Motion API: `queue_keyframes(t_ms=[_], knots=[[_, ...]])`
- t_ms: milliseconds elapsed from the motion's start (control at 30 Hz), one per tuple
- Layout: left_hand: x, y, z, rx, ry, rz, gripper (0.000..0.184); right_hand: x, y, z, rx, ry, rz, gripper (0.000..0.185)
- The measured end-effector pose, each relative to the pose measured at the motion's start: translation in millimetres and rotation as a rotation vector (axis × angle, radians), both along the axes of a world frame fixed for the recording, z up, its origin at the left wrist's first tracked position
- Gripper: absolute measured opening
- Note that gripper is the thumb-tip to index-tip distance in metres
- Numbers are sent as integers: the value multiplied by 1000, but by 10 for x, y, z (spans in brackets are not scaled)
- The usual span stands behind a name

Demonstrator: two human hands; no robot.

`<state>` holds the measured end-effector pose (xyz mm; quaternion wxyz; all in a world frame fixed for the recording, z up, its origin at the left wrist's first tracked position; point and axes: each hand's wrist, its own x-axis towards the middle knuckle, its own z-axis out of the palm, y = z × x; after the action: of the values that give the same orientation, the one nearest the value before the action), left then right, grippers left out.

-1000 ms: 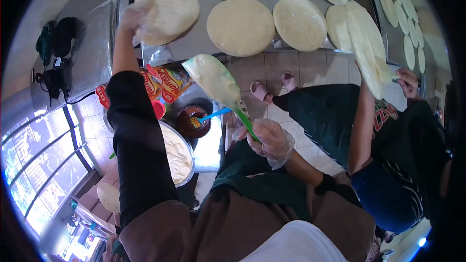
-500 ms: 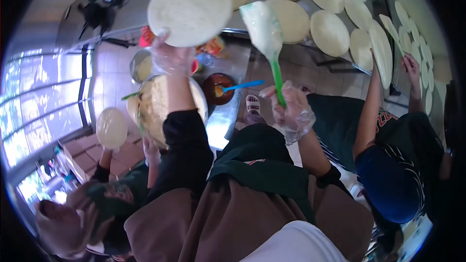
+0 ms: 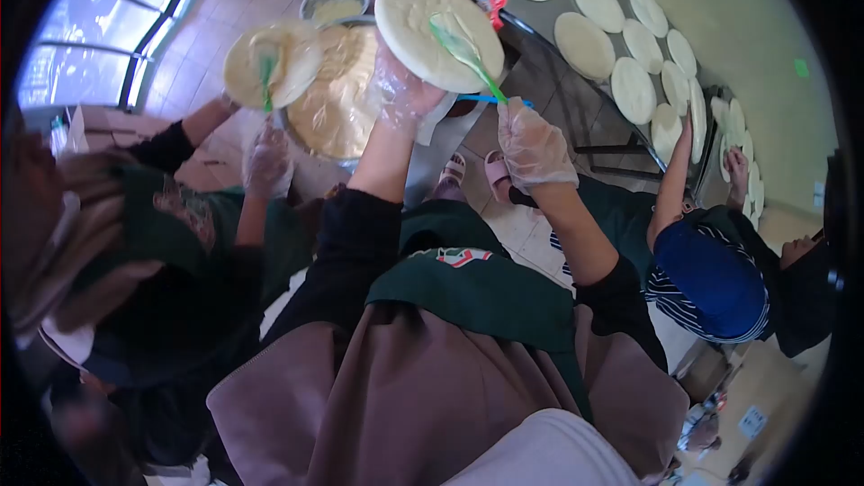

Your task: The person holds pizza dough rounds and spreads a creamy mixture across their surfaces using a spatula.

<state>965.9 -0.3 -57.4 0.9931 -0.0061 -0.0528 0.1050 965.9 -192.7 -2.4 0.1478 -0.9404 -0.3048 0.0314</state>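
Note:
My left hand, in a clear plastic glove, holds up a round pale pizza base from below. A green spatula is gripped by its handle in my gloved right hand. Its blade, coated with pale cream, lies against the upper face of the base. Just left of my left hand is a large metal bowl of thick, creamy beige mixture.
At left, a co-worker holds another base and a green spatula. Several bases lie on the metal table at right, where another person's hand supports one. A smaller metal bowl stands behind the large bowl.
My view has shifted. The spatula, held apart from the base before, now meets its face. The co-worker at left has brought a spatula to their own base.

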Motion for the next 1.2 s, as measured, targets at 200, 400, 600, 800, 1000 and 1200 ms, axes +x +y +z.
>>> queue_keyframes(t_ms=[200,400,600,800,1000,1200], knots=[[-589,167,-334,-86,74,55,53,-549,-14,57,60,113,242,27],[-1261,171,-846,-198,189,-18,55,-664,-48,367,487,1269,-32,34],[-1914,-180,-1287,-230,292,-182,53,-148,118,-211,459,999,53,37],[-2310,-411,-1664,-430,208,-144,57,106,618,-766,-218,275,323,39],[-2685,-597,-1877,-619,44,-33,68,208,1112,-1460,-469,169,665,35],[-2810,-541,-1905,-851,-44,-34,81,226,1454,-1946,-509,190,812,39]])
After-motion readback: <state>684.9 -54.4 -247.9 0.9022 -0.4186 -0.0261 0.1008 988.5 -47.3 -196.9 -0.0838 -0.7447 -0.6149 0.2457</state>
